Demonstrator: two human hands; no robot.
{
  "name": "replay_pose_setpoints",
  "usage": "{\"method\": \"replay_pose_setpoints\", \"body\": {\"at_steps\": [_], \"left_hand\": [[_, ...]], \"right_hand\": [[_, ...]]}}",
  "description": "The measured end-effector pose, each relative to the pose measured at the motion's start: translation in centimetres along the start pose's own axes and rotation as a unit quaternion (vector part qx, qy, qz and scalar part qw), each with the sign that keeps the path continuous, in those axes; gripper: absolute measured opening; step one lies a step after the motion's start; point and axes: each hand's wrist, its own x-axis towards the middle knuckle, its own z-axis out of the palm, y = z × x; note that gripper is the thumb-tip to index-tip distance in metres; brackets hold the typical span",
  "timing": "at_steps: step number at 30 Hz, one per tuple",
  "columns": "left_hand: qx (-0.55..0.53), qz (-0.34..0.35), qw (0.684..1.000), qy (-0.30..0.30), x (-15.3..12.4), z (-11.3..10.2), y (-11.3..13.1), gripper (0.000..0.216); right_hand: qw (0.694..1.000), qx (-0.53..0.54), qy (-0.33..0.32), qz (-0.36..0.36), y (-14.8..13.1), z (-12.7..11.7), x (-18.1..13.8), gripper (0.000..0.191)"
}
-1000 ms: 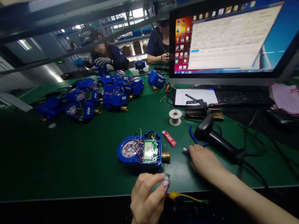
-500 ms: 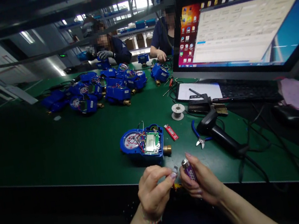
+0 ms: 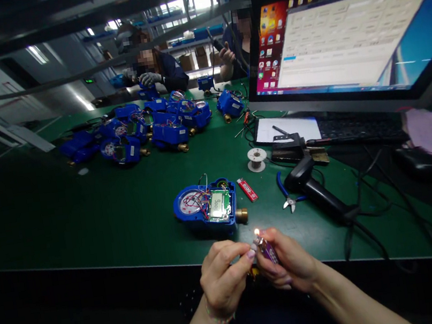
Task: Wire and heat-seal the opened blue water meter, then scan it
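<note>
My right hand (image 3: 289, 259) is closed around a purple lighter (image 3: 269, 252), and a small flame (image 3: 257, 231) burns at its top. Close beside it, my left hand (image 3: 226, 271) pinches a small greyish piece (image 3: 253, 245) between thumb and fingers; its kind is too small to make out. Just beyond my hands a blue water meter (image 3: 207, 209) lies on the green table (image 3: 134, 212). Its housing is uncovered, showing a dial, wires, a circuit board with a small display, and a brass pipe end.
A red lighter (image 3: 248, 189), a solder spool (image 3: 257, 160), blue-handled cutters (image 3: 287, 194) and a black barcode scanner (image 3: 320, 192) lie right of the meter. Several blue meters (image 3: 168, 131) cluster farther back. A monitor (image 3: 348, 44) stands at right. Two people sit across the table.
The lighter now has a flame and has tilted left, nearer the small piece in my left hand. Across the table, a person's hand has risen with a dark tool.
</note>
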Motion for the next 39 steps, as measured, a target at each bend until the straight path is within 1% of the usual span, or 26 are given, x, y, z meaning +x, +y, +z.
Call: {"method": "replay_pose_setpoints", "body": {"at_steps": [9,16,21,27,33,39], "left_hand": [[-0.012,-0.007,1.0,-0.001,-0.4,-0.2,-0.2,0.022],[-0.014,-0.008,1.0,0.001,-0.8,-0.2,-0.4,0.025],[-0.011,-0.013,1.0,-0.001,-1.0,-0.2,-0.6,0.025],[-0.001,-0.006,1.0,0.003,-0.6,-0.2,-0.6,0.022],[0.004,-0.006,1.0,0.006,-0.5,-0.3,-0.5,0.02],[0.008,-0.011,1.0,0.008,-0.6,-0.3,-0.5,0.021]], "right_hand": [[1.0,-0.014,0.009,0.011,0.3,-0.1,0.0,0.054],[1.0,-0.014,-0.003,0.016,0.2,0.0,0.0,0.054],[1.0,-0.005,0.003,0.016,0.3,-0.1,0.1,0.057],[1.0,0.002,0.011,0.017,0.2,0.1,0.2,0.066],[1.0,0.002,0.005,0.008,0.0,0.2,0.2,0.061],[1.0,0.007,0.006,0.02,0.0,0.1,0.4,0.054]]}}
